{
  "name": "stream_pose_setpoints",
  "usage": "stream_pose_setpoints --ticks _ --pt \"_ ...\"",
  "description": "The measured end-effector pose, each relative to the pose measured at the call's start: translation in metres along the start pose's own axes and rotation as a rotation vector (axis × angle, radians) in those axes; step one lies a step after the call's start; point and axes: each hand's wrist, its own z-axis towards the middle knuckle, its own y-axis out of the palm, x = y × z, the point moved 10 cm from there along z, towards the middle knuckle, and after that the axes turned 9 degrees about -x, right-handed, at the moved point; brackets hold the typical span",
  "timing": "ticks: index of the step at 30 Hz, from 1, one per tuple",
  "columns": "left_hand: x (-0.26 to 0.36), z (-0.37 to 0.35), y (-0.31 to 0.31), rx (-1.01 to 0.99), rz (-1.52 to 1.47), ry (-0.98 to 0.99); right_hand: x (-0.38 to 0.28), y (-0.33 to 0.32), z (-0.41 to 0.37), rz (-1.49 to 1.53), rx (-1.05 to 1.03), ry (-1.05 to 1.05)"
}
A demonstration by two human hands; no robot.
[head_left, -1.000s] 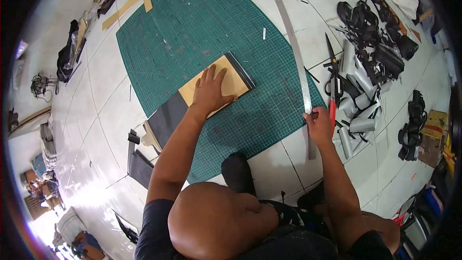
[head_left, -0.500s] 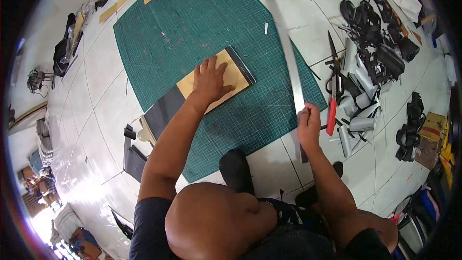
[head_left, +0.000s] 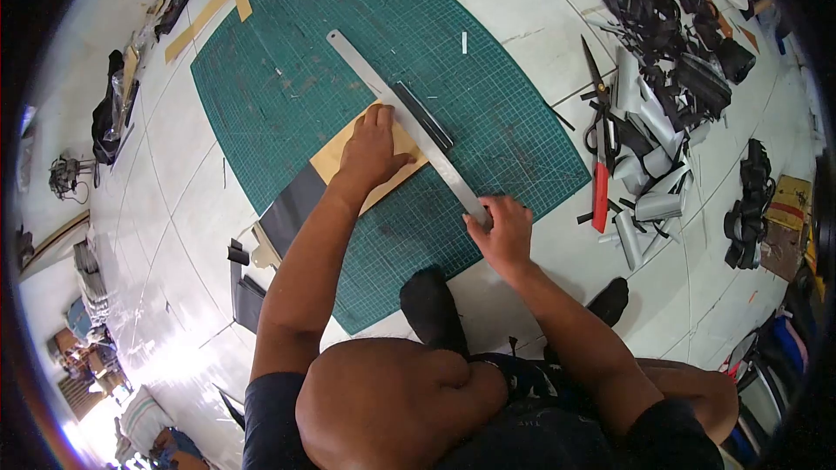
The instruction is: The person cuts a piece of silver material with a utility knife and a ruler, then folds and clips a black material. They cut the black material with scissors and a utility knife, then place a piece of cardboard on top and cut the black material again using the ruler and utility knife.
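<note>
My left hand [head_left: 373, 152] lies with spread fingers on a tan card [head_left: 329, 157], pressing it down. Under the card is a black sheet [head_left: 294, 211], whose dark edge [head_left: 425, 116] sticks out past the card's far right end. A long metal ruler [head_left: 451, 176] lies slantwise across that end of the card, close to my left fingertips. My right hand [head_left: 507, 231] grips the ruler's near end between thumb and fingers. All this rests on a green cutting mat [head_left: 514, 113].
Black-bladed scissors [head_left: 594, 65] and a red-handled tool [head_left: 600, 196] lie right of the mat, beside a heap of grey and black scraps [head_left: 657, 135]. Tan strips [head_left: 209, 4] are at the upper left. Black pieces [head_left: 248, 300] lie at the lower left, near my feet [head_left: 428, 300].
The ruler has swung left from the mat's right side and come down across the card's end. My right hand moved left with it; my left hand stays on the card.
</note>
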Motion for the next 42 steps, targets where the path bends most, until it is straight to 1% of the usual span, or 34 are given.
stream_pose_setpoints --ticks 3,5,8,11,17,23,26,30,32,38,42 --pt "0.000 -0.001 0.001 0.046 0.024 0.019 -0.002 0.002 -0.002 -0.051 0.009 -0.003" --pt "0.000 -0.003 0.001 0.065 0.027 0.028 0.002 0.003 -0.002 -0.026 -0.004 0.015" --pt "0.001 0.001 0.003 0.023 0.059 0.023 0.003 0.004 -0.001 -0.007 -0.003 0.015" --pt "-0.001 0.002 0.003 0.044 0.060 0.037 0.003 0.004 -0.003 -0.017 -0.002 0.022" --pt "0.001 0.002 0.000 0.003 0.098 -0.017 0.001 0.001 -0.002 -0.024 0.013 0.006" --pt "0.000 0.003 0.002 0.014 0.128 -0.004 0.000 0.000 -0.002 -0.027 0.041 -0.007" --pt "0.002 0.003 0.000 -0.015 0.110 -0.023 0.000 0.001 -0.003 -0.033 0.057 -0.015" --pt "-0.002 0.006 0.003 -0.001 0.105 0.003 0.000 -0.002 -0.002 -0.025 0.071 -0.013" --pt "-0.003 0.008 0.003 0.020 0.103 0.025 0.000 -0.003 -0.002 -0.030 0.042 0.004" --pt "0.007 0.004 0.001 0.001 0.097 -0.056 0.004 0.004 -0.003 0.010 0.033 0.000" --pt "0.008 0.003 0.003 0.028 0.070 -0.041 0.004 0.002 -0.004 0.021 0.061 -0.004"
